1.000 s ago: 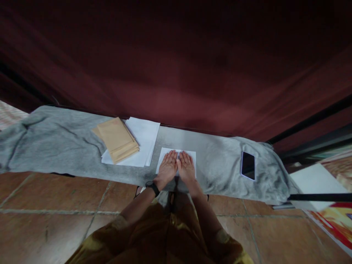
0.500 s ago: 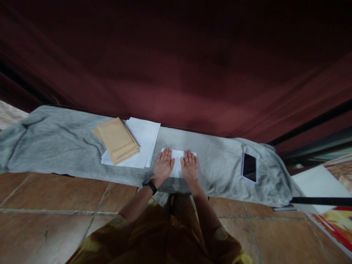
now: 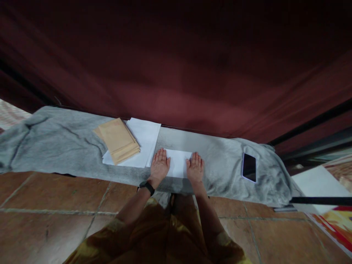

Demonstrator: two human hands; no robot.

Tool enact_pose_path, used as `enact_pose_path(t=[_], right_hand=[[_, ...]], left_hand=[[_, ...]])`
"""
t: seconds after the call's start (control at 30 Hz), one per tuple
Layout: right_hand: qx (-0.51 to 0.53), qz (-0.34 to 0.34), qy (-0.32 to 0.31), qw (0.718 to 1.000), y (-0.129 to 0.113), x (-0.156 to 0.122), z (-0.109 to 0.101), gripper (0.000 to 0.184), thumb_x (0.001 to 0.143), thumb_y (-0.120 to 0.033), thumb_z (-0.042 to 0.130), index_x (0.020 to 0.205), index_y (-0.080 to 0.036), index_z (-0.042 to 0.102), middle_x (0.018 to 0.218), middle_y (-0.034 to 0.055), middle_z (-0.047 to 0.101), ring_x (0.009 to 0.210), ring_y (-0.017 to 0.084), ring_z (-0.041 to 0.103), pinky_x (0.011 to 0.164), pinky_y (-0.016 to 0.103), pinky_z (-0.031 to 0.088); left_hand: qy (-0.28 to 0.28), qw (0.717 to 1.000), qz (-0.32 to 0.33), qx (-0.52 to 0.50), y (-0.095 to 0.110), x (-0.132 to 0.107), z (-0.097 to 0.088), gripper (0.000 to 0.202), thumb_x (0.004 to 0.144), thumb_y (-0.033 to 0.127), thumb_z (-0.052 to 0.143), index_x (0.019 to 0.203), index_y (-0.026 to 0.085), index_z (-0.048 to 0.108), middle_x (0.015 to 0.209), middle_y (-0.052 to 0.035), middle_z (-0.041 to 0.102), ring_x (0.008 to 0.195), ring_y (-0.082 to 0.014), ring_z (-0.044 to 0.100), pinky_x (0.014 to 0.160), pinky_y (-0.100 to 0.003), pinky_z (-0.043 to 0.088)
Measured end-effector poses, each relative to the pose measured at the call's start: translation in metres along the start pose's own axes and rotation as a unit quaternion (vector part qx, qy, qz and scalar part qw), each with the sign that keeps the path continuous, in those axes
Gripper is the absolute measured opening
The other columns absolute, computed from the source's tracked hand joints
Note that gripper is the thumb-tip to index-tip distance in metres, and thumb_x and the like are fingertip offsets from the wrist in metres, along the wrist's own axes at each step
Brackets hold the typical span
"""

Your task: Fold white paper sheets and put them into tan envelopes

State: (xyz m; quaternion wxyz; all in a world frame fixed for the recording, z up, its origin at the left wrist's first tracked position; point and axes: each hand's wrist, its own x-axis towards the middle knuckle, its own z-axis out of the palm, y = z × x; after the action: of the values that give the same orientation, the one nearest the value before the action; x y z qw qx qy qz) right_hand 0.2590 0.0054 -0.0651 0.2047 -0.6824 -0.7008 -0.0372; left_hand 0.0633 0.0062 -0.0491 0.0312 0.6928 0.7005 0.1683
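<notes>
A white sheet of paper point(image 3: 178, 164), apparently folded, lies flat in front of me on a grey cloth. Across its left edge rests my left hand point(image 3: 160, 165), palm down, with the fingers stretched out and a black band on the wrist. My right hand point(image 3: 195, 168) lies flat over the right edge in the same way, fingers straight. The middle of the paper shows between my thumbs. Each hand covers one side edge of it, and neither grips anything.
Left of my hands, a stack of brown envelopes point(image 3: 118, 139) sits on larger white sheets point(image 3: 147, 137). A phone point(image 3: 249, 167) with a dark screen lies to the right on the grey cloth point(image 3: 220, 161). Behind rises a dark red curtain point(image 3: 176, 84); tiled floor point(image 3: 55, 194) shows below.
My hands have slid apart, the left one leftward and the right one rightward, so more of the paper's middle shows. Both remain flat.
</notes>
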Motion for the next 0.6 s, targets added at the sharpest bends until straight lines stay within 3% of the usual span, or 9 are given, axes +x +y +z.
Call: enact_pose_path(t=[0.27,0.37,0.5,0.6], right_hand=[[0.015,0.021,0.02,0.999,0.008,-0.005,0.0,0.062,0.109,-0.041,0.026,0.153,-0.001,0.043,0.154,0.0282,0.048,0.144,0.035,0.046,0.116,0.058,0.035],[0.022,0.028,0.037,0.999,0.01,-0.007,-0.001,0.063,0.109,-0.042,0.024,0.153,-0.001,0.044,0.154,0.0291,0.048,0.142,0.036,0.048,0.116,0.06,0.035],[0.019,0.029,0.029,0.999,0.004,-0.012,-0.01,0.063,0.109,-0.041,0.025,0.155,0.0,0.04,0.156,0.0279,0.045,0.146,0.037,0.043,0.118,0.061,0.033],[0.039,-0.022,-0.005,0.999,-0.012,-0.019,-0.018,0.058,0.109,-0.036,0.03,0.158,-0.005,0.037,0.16,0.0238,0.042,0.15,0.033,0.038,0.119,0.058,0.034]], left_hand=[[0.021,0.999,-0.024,-0.014,-0.003,-0.004,-0.004,0.059,0.103,0.033,0.031,0.151,0.002,0.047,0.155,-0.0223,0.049,0.146,-0.0339,0.045,0.119,-0.053,0.039],[0.026,0.999,-0.028,-0.02,-0.003,-0.009,-0.011,0.061,0.104,0.036,0.03,0.152,0.001,0.045,0.157,-0.0237,0.046,0.148,-0.0342,0.043,0.119,-0.053,0.039],[0.021,0.999,0.039,-0.021,0.008,-0.02,-0.015,0.06,0.105,0.035,0.03,0.157,0.007,0.038,0.162,-0.0176,0.04,0.154,-0.0296,0.032,0.124,-0.051,0.031],[-0.012,0.993,0.111,-0.028,0.022,-0.029,-0.011,0.058,0.105,0.033,0.031,0.159,0.013,0.036,0.163,-0.0127,0.041,0.155,-0.0247,0.031,0.126,-0.048,0.029]])
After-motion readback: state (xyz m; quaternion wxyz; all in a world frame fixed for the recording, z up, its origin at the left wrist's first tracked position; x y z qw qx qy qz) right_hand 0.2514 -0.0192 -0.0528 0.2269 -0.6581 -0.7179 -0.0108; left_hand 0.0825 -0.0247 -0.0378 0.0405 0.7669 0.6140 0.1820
